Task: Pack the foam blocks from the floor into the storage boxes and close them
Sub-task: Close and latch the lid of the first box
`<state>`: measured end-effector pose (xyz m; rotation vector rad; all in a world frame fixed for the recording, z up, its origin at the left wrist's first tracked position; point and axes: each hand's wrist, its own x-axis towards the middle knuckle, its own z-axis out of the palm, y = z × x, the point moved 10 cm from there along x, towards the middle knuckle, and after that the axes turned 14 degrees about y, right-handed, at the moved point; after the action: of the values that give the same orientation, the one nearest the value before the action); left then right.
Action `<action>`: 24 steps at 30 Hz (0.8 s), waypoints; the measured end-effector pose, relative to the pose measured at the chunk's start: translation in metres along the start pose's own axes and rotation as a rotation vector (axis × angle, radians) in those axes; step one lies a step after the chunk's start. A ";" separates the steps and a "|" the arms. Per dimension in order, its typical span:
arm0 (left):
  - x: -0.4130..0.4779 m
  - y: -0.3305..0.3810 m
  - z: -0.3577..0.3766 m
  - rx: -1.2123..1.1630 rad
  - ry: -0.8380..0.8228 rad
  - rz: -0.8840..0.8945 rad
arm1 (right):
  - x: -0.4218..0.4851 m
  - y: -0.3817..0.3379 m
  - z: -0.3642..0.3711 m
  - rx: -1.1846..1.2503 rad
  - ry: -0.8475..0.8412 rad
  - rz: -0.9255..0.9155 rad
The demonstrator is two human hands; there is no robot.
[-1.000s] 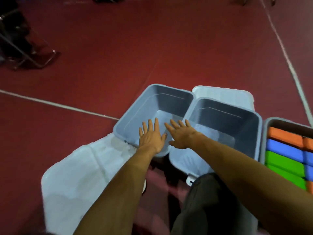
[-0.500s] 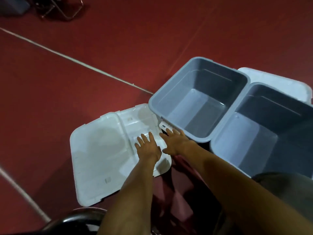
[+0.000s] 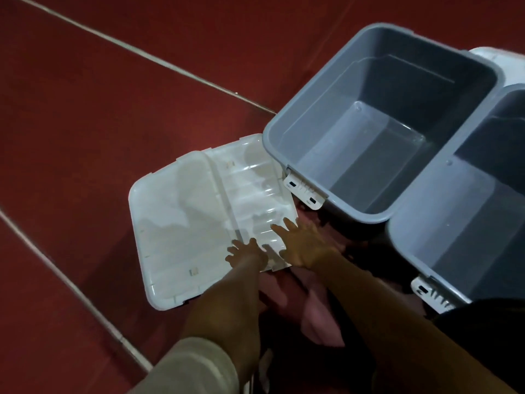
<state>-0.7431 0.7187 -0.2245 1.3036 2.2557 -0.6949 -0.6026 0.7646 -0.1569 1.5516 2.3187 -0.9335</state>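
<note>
One white lid (image 3: 181,223) lies flat on the red floor (image 3: 85,109); a second lid (image 3: 500,59) shows only as a corner at far right. Left hand (image 3: 247,255) and right hand (image 3: 305,247) rest on the first lid's near right corner, fingers spread, gripping nothing. Two grey boxes, left storage box (image 3: 326,89) and right storage box (image 3: 420,231), stand empty, right of and beyond the hands; right hand nearer. Foam blocks: none in view. Lid's long axis: cannot tell

A loose beige fabric sleeve (image 3: 187,368) is bunched high on the left arm. Right of that sleeve is dark trouser cloth (image 3: 485,325).
</note>
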 end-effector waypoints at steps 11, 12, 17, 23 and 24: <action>0.061 -0.033 0.033 -0.072 0.048 -0.095 | 0.026 0.005 0.048 0.054 -0.146 0.021; 0.065 -0.032 0.030 -0.081 0.082 -0.093 | 0.029 0.002 0.050 0.072 -0.140 0.015; 0.074 -0.021 0.030 -0.005 0.094 -0.045 | 0.041 -0.016 0.060 0.372 -0.163 0.020; 0.079 -0.020 0.040 -0.009 0.105 -0.003 | 0.050 -0.020 0.040 0.411 -0.115 0.012; 0.079 -0.020 0.037 0.002 0.141 0.001 | 0.047 -0.018 0.039 0.407 -0.115 0.017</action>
<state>-0.7925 0.7393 -0.2961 1.3948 2.3649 -0.6231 -0.6455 0.7723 -0.2031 1.6002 2.1238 -1.5217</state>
